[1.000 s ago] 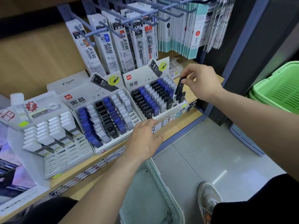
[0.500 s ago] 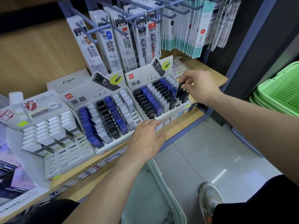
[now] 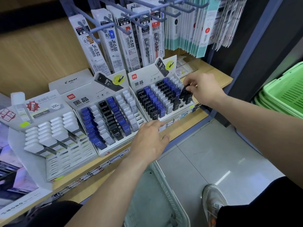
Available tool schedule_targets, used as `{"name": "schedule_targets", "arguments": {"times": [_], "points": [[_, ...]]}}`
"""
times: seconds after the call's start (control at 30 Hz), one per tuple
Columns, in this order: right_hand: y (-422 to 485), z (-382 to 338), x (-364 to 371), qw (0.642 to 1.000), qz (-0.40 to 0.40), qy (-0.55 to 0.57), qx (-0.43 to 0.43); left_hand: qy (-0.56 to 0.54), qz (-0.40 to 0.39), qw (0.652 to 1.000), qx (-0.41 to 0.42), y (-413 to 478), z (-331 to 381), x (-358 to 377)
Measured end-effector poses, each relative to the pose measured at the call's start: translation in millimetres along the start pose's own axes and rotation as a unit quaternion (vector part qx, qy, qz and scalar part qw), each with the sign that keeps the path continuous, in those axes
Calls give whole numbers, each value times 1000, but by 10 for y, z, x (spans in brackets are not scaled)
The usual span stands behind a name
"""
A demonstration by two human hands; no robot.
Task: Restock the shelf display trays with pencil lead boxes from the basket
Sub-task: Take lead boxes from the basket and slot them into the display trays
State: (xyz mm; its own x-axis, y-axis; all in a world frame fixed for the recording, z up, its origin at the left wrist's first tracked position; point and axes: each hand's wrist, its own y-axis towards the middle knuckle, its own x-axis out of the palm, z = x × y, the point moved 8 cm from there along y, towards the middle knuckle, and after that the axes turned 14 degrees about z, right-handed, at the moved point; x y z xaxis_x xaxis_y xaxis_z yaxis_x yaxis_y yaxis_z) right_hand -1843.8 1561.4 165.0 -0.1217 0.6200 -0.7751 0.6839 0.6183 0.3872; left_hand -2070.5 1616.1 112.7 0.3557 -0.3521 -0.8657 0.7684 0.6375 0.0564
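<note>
1. Right hand (image 3: 205,90): thumb and fingertips are pinching the top of a black lead box (image 3: 183,93). The box sits just left of the hand, tilted, with its lower end down in the rightmost column.
2. That column belongs to the right display tray (image 3: 144,76), which has rows of black, blue and white boxes marked HB 0.7.
3. Left hand (image 3: 150,142): holding nothing, fingers loosely straight, fingertips at the front edge of the wooden shelf (image 3: 218,76), just near of that tray's left corner.
4. Left of it is the middle tray (image 3: 85,99), same kind of boxes.
5. Pale mesh basket (image 3: 157,185) is on the near side, under the left forearm. Can't tell what's inside.
6. Stacked green baskets (image 3: 287,94) are off to the right, and refill packs (image 3: 113,45) hang on hooks at the far side.
</note>
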Motion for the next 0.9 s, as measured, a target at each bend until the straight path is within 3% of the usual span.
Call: {"name": "schedule_targets", "arguments": {"times": [0.6, 0.73, 0.9], "points": [[-142, -135, 57, 993, -32, -56, -98, 1, -8, 1000, 5, -18, -1, -6], [-190, -118, 44, 991, -67, -85, -76, -8, -6, 1000, 9, -57, -10, -39], [-428, -268, -197, 997, -38, -53, -51, 3, -12, 1000, 24, -307, -91, -170]]}}
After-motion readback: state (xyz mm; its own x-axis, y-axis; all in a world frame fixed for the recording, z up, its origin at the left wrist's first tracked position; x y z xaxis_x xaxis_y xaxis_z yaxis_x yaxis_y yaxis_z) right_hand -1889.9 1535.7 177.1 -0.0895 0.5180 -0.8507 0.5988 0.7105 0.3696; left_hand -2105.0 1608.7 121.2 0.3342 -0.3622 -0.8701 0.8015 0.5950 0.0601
